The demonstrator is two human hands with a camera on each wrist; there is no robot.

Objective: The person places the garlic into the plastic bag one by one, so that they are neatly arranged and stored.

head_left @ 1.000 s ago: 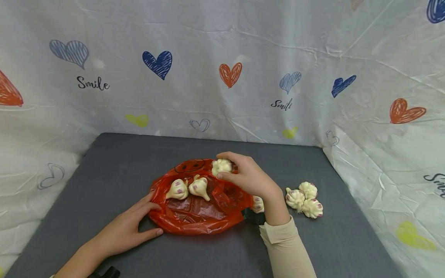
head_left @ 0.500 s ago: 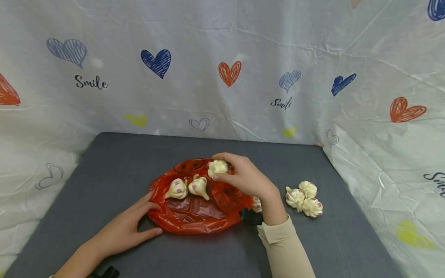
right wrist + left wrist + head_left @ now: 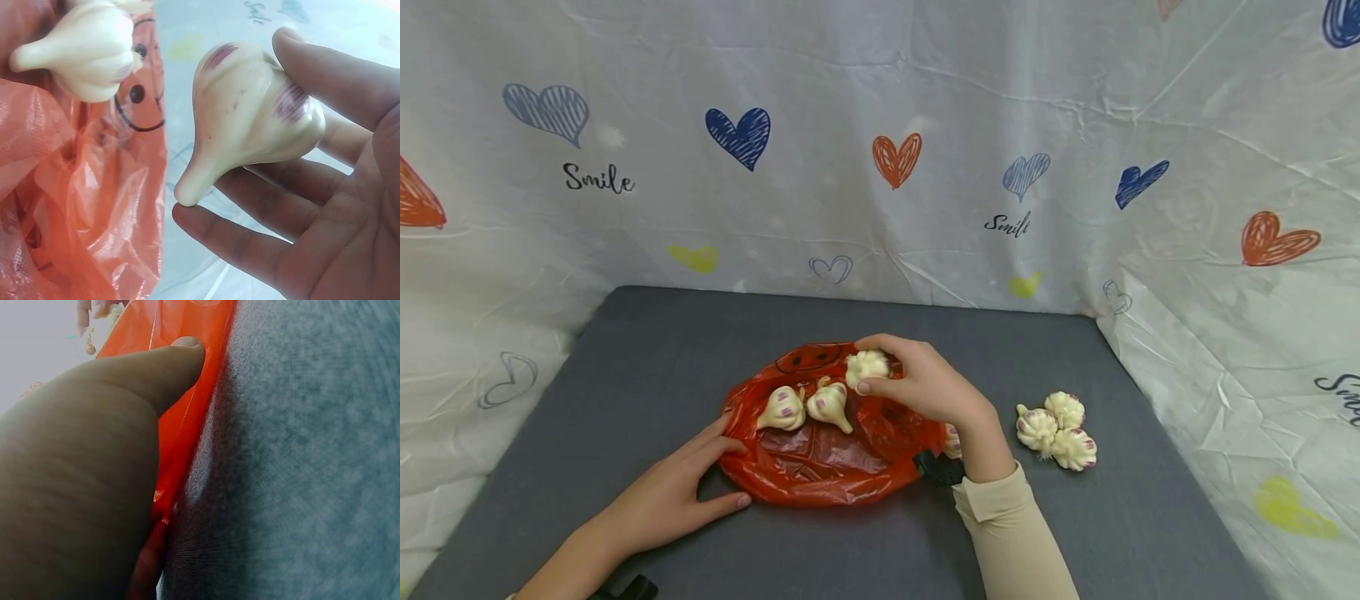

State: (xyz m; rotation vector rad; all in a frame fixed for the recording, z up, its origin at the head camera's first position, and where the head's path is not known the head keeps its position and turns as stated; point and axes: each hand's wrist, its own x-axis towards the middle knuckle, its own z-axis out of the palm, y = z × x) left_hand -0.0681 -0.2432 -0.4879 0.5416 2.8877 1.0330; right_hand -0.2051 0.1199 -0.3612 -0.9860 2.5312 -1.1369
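A red plastic bag (image 3: 827, 462) lies spread on the dark table, with two garlic bulbs (image 3: 784, 408) (image 3: 830, 405) on it. My right hand (image 3: 928, 379) grips another garlic bulb (image 3: 867, 369) over the bag's far right part; the right wrist view shows that bulb (image 3: 250, 106) between thumb and fingers, stem toward the fingertips. My left hand (image 3: 673, 496) rests at the bag's left edge with fingers spread, and in the left wrist view its thumb (image 3: 169, 369) lies against the red plastic (image 3: 181, 431).
Three garlic bulbs (image 3: 1056, 431) sit together on the table (image 3: 1120, 517) at the right. Another bulb (image 3: 952, 442) is partly hidden behind my right wrist, beside the bag. A white curtain (image 3: 820, 67) printed with hearts hangs behind and at both sides.
My right hand has moved slightly left over the bag with the bulb in its grip. The left hand and the bag look unchanged.
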